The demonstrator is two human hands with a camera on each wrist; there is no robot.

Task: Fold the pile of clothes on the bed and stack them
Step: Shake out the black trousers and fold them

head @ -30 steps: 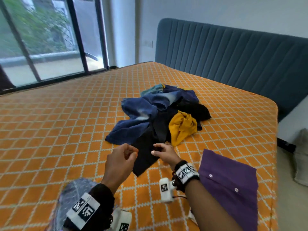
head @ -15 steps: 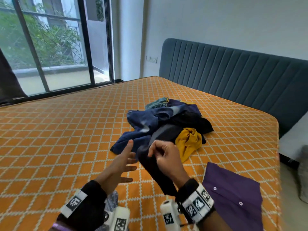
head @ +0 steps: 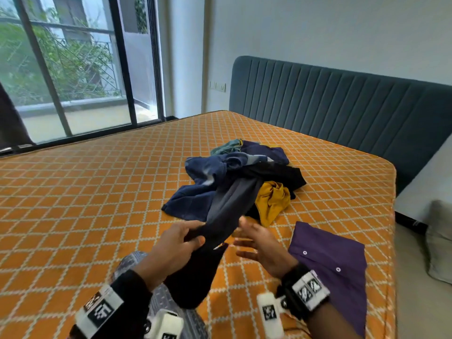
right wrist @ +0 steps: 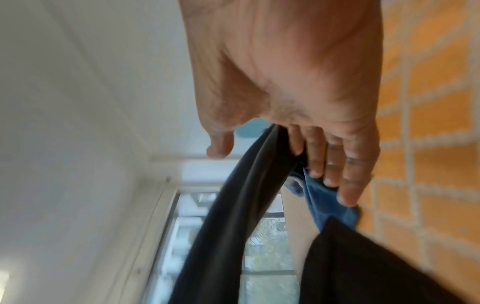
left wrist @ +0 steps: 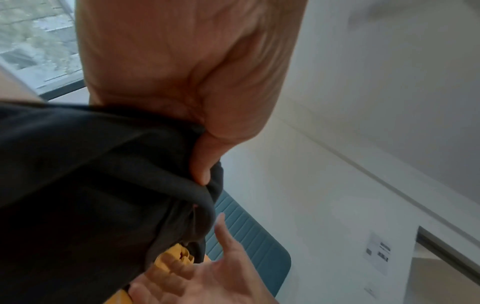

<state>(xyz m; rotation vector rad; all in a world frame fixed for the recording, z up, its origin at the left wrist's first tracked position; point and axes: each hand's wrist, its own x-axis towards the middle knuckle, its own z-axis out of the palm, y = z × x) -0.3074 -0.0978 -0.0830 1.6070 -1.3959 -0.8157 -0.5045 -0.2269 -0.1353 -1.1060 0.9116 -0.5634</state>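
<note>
Two hands: left [head: 176,243] gripping one dark garment [head: 227,211], right [head: 259,243] spread, released.

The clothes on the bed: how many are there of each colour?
Black: 1, the black garment that the left hand grips; the black in the pile may be part of it.
Blue: 1, the blue garment.
Yellow: 1, the yellow garment.
Teal: 1, the teal garment.
Purple: 2, the dark purple garment and the folded purple shirt.
Total: 6 visible.
</note>
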